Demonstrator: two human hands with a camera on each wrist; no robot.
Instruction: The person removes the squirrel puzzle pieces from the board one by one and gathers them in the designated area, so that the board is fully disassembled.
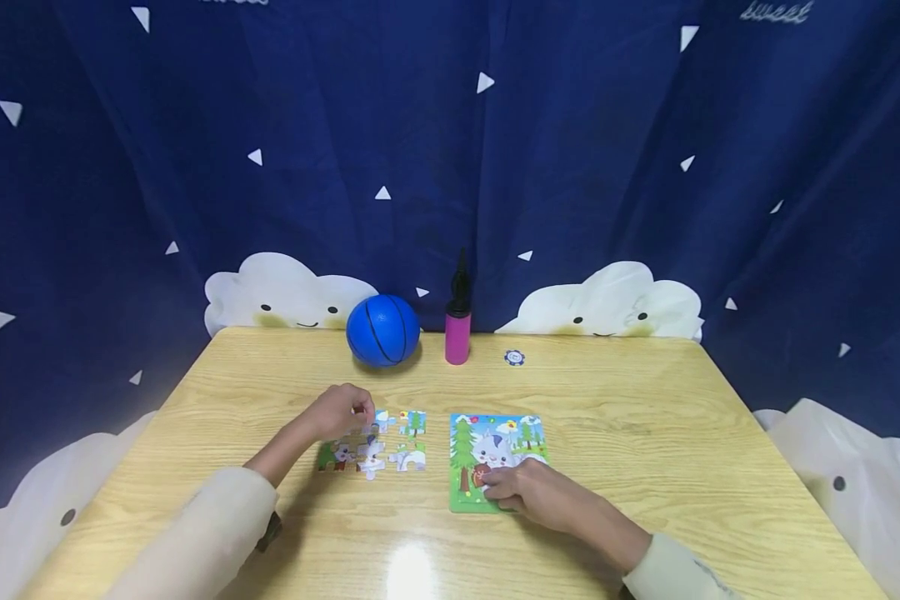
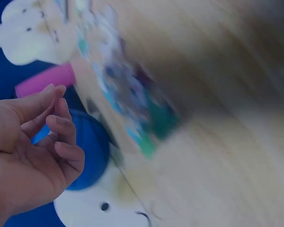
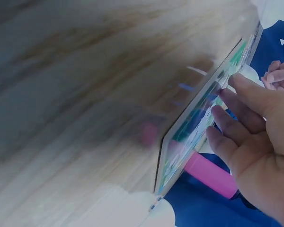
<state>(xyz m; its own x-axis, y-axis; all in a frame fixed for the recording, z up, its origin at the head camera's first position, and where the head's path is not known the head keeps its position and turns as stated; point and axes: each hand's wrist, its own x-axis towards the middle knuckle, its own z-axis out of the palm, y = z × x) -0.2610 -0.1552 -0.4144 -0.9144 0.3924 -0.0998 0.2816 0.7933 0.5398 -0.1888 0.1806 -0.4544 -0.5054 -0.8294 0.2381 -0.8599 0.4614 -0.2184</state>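
Blue curtain (image 1: 420,125) backs the worktop (image 1: 645,417). Head: puzzle pieces (image 1: 371,457) under the left hand (image 1: 337,412), likely for reach. Left wrist: its fingertips meet, seemingly empty. Right wrist: right hand (image 3: 262,146), fingers apart, perhaps steadies the puzzle board (image 3: 184,132) beneath.

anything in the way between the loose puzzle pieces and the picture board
Only bare tabletop lies between the loose puzzle pieces and the picture board. The right grip, though, covers the board's near right part.
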